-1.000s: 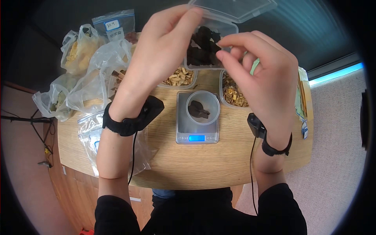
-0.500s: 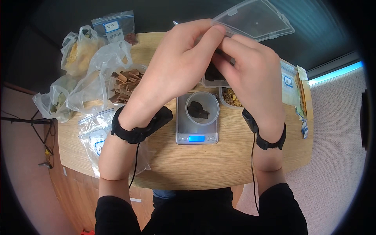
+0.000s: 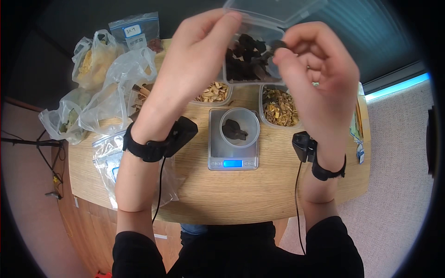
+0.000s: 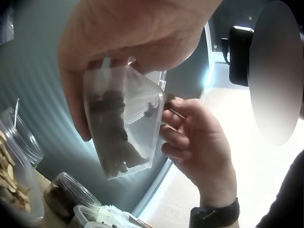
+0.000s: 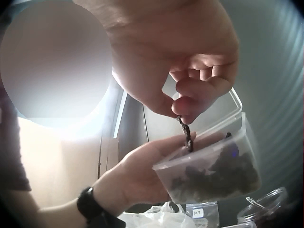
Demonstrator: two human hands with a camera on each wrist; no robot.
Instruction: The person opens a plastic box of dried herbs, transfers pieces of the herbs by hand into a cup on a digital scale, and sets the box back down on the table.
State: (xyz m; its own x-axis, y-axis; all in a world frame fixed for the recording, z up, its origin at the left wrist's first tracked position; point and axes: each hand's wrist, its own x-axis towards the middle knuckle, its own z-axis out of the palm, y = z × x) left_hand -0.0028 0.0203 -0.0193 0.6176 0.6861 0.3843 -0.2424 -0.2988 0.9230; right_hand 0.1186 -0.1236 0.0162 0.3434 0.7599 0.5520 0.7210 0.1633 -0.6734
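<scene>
While the left hand (image 3: 194, 60) grips one clear tub (image 3: 250, 55) (lid up), the right hand (image 3: 315, 78) pinches one dark piece (image 3: 278, 45).

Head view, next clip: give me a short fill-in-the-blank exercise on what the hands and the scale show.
1. The left hand holds up a clear container whose hinged lid is ____.
2. The right hand pinches a ____ piece at the container's rim.
3. The cup with dark pieces stands on the ____.
4. The scale has a lit display coloured ____.

Missing words: open; dark; scale; blue
</scene>
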